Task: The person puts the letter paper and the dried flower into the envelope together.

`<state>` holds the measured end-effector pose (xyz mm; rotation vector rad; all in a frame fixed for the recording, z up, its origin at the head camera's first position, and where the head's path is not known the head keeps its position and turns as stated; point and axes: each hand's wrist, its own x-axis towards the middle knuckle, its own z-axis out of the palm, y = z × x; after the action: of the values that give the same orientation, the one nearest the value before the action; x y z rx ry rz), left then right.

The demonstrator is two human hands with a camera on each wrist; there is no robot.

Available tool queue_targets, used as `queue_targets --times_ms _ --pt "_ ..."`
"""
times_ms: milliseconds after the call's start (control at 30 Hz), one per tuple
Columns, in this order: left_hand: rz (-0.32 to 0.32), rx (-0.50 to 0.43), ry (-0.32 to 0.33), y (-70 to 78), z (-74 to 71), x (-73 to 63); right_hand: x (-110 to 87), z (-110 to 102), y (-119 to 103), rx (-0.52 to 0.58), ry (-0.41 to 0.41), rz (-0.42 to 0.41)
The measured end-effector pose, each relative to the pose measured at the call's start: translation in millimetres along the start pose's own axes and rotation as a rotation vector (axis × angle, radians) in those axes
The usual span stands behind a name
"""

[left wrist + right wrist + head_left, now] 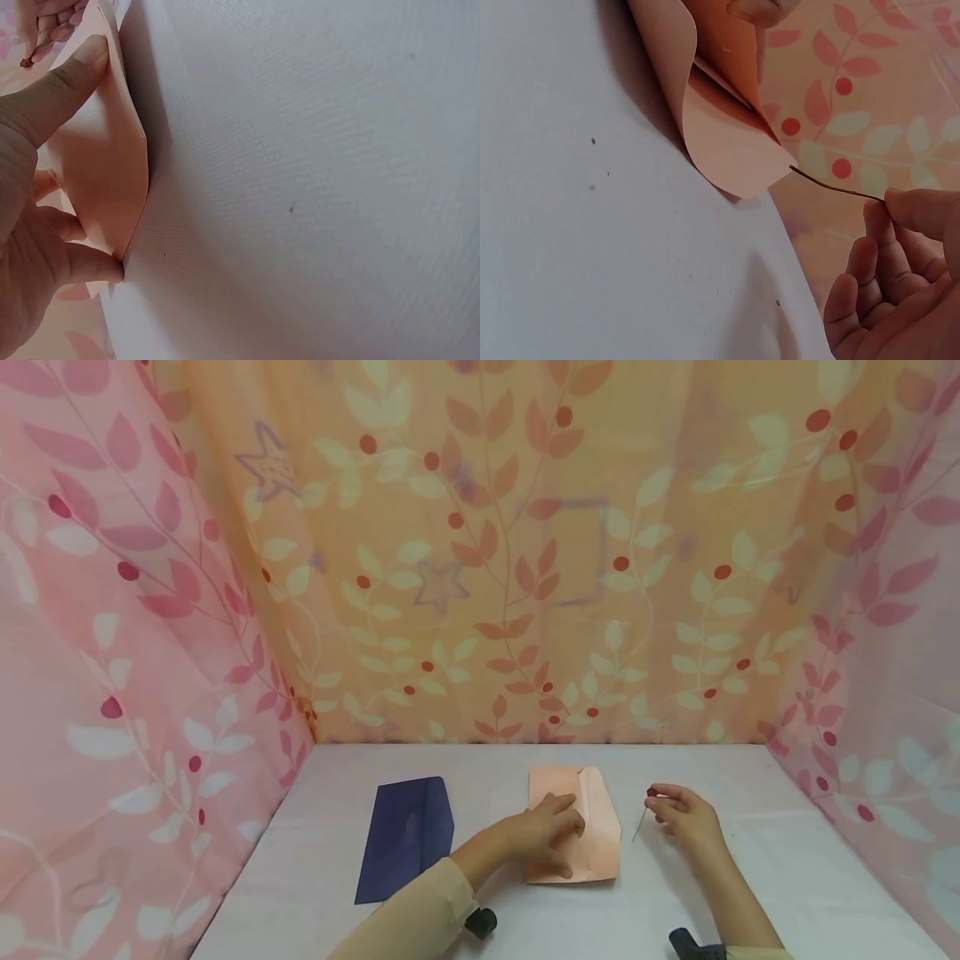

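Observation:
A peach envelope (603, 839) lies on the white table with its flap side to the right. My left hand (551, 835) rests on it, thumb and fingers spread. In the left wrist view the straight thumb (75, 75) presses on the paper, and fingertips touch the envelope (105, 180) farther down. To the right of the envelope, my right hand (686, 818) pinches a thin brown stem (836, 187) between thumb and forefinger. A small dark red end (652, 792) shows at those fingertips. The stem's free end points down toward the envelope, apart from it in the head view.
A dark blue envelope (397, 835) lies on the table left of the peach one, close to my left forearm. Leaf-patterned curtains (495, 568) enclose the back and both sides of the white table (787, 860). Tiny dark specks dot the cloth.

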<state>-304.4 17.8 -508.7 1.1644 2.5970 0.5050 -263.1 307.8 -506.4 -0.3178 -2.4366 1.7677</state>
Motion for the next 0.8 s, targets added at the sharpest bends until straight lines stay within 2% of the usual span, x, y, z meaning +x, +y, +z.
queue_targets --times_ms 367,800 --pt "-0.01 0.03 0.013 0.1 3.5 -4.7 -3.9 31 -11 0.098 -0.044 0.007" --pt "0.011 0.039 0.029 -1.6 3.0 -0.7 -0.6 59 -9 0.201 -0.08 0.061"
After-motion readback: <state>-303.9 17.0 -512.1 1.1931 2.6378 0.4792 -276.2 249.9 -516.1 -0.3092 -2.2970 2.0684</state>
